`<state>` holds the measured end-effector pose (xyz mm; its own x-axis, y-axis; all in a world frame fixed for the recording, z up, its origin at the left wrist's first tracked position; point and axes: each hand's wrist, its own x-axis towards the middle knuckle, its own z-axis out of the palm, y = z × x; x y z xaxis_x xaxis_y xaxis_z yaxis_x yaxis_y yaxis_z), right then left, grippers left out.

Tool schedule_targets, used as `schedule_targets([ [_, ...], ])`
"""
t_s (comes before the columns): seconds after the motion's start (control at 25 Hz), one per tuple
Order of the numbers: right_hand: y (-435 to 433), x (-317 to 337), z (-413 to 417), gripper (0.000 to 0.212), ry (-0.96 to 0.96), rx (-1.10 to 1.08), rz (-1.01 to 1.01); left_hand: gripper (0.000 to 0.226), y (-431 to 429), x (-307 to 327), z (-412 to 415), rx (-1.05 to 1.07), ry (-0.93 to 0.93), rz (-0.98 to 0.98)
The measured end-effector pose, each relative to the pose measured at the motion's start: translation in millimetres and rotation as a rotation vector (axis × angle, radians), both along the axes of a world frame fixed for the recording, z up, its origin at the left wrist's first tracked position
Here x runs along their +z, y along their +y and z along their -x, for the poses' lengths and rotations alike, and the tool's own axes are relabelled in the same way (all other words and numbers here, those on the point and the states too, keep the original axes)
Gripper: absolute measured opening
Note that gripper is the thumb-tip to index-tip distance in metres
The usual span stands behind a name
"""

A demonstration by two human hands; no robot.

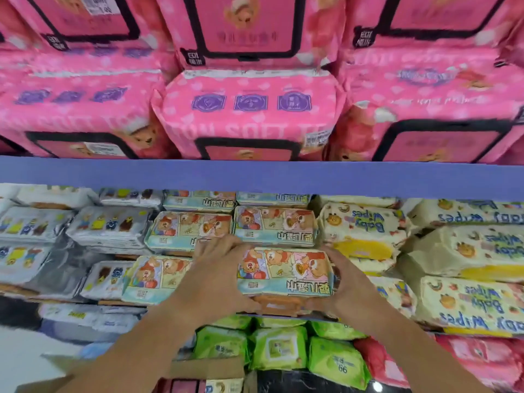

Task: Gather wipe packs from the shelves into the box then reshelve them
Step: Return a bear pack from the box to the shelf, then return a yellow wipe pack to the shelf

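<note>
From the head view, both hands clasp one bear-print wipe pack [285, 270] at the near edge of the middle shelf [255, 177] — the left hand [218, 276] wraps its left end, the right hand [351, 285] its right end, thumbs tucked underneath. Matching bear packs [273, 226] lie just behind it, cream packs [453, 251] to the right, big pink packs [249, 109] above, green packs [279, 347] below. A cardboard box [209, 367] shows nearest, under the left forearm.

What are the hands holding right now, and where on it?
One bear-print wipe pack, held between both hands by its short ends: the left hand grips its left end, the right hand its right end.
</note>
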<state>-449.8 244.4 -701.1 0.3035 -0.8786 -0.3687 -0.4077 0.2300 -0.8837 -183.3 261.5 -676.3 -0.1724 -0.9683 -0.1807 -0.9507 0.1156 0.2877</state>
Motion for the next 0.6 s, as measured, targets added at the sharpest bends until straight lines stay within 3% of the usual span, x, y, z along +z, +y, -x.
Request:
schedule_targets([
  [0.2,12,-37,-8,0.084,0.008,-0.082,0.038,0.111,12,-19,-4,0.029,-0.088,0.109],
  [0.36,21,-32,-12,0.075,0.088,-0.065,0.048,0.099,26,-20,1,0.063,-0.01,0.05],
  [0.6,59,-7,-31,0.036,0.202,-0.206,0.066,0.077,62,-11,0,0.275,0.51,-0.043],
])
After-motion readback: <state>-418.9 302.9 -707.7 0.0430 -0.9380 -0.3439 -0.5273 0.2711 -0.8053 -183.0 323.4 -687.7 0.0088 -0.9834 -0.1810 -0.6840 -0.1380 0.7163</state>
